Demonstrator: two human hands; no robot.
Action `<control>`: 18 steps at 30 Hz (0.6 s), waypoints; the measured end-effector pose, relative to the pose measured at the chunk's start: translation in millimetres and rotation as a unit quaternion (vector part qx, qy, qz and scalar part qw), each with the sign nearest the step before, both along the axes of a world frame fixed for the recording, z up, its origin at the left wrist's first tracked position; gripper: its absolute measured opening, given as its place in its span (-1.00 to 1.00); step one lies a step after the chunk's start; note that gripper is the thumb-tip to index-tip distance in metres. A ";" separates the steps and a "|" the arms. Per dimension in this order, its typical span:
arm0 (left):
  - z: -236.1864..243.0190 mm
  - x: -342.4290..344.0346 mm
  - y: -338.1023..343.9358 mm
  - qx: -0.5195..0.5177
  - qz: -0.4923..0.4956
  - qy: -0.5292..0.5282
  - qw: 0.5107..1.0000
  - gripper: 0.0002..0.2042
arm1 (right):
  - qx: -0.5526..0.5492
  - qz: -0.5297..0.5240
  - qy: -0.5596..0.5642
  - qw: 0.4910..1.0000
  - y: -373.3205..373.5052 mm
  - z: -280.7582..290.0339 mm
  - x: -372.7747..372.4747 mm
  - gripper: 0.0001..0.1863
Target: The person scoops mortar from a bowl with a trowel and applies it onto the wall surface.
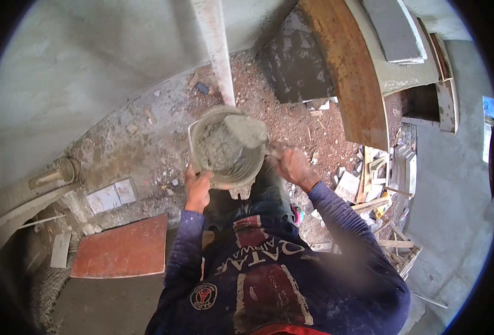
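Note:
A round bucket (230, 183) of wet grey mortar (216, 146) is in front of my body at the middle of the head view. Its near left rim is in the grip of my left hand (198, 187), fingers wrapped over the edge. My right hand (293, 166) is closed at the bucket's right side, around a trowel whose handle is mostly hidden by the fingers. The mortar-coated trowel blade (247, 131) lies over the far right part of the bucket, above the mortar. I cannot tell whether the blade touches it.
A long pale straight bar (216, 50) stands just beyond the bucket. Rubble and wood scraps (370, 181) litter the right side. A curved wooden board (353, 67) rises at far right. On the left are a reddish board (121, 245), white tiles (112, 196) and a small container (67, 170).

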State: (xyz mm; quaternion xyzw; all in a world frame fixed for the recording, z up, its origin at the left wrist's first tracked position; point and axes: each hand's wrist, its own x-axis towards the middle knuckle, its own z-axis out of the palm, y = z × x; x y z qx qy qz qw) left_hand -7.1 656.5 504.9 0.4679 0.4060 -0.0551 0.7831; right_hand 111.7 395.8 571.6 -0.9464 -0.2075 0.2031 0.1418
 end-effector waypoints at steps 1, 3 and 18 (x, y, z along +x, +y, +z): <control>-19.9 -16.6 1.9 0.031 0.031 0.009 0.999 -0.51 | 0.017 0.036 0.077 0.996 11.5 9.2 5.6 -0.60; -40.2 -38.1 2.0 0.070 0.041 0.020 0.997 -0.49 | 0.130 0.116 0.156 0.972 27.1 23.2 22.5 -0.58; -21.6 -47.9 -62.1 0.065 0.088 0.162 0.981 -0.58 | 0.343 -0.140 0.041 0.928 -35.8 -41.3 293.3 -0.84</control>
